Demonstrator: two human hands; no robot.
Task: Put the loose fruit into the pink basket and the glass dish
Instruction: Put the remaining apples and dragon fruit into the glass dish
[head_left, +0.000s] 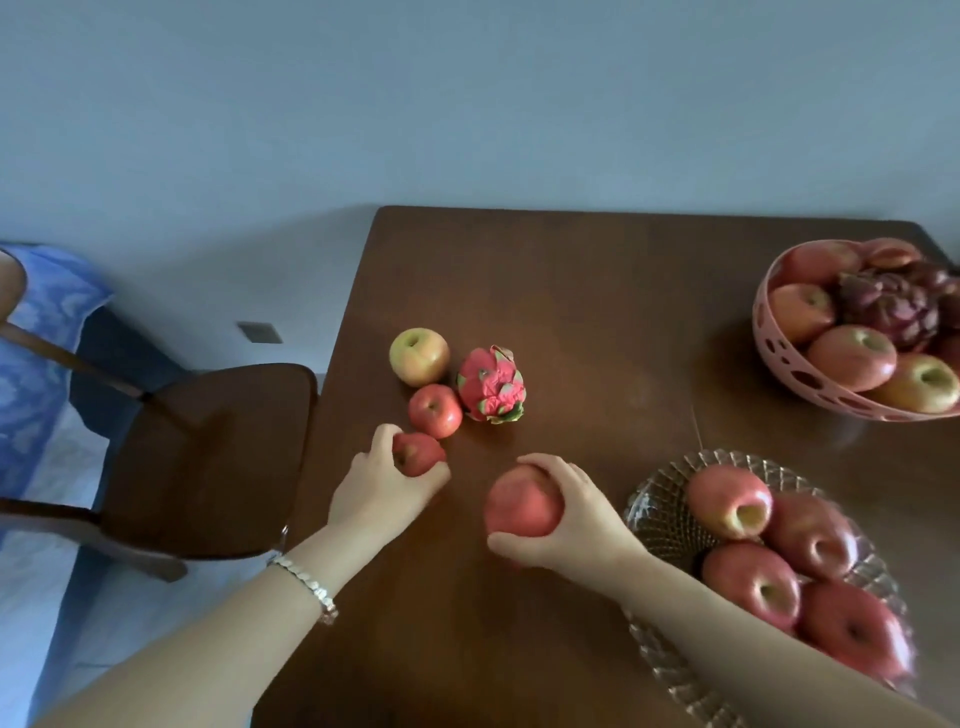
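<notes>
My left hand (379, 486) grips a small red apple (418, 453) near the table's left edge. My right hand (576, 512) holds a larger red apple (522, 503) just above the table, left of the glass dish (660, 514), which holds several red apples. Loose on the table lie a yellow-green apple (418, 356), another red apple (435, 411) and a pink dragon fruit (491, 385). The pink basket (779, 353) at the far right is filled with apples and dark dragon fruit.
The brown wooden table (597, 312) stands against a pale wall. A dark wooden chair (208, 457) is at its left edge. A blue patterned cloth (36, 353) lies further left.
</notes>
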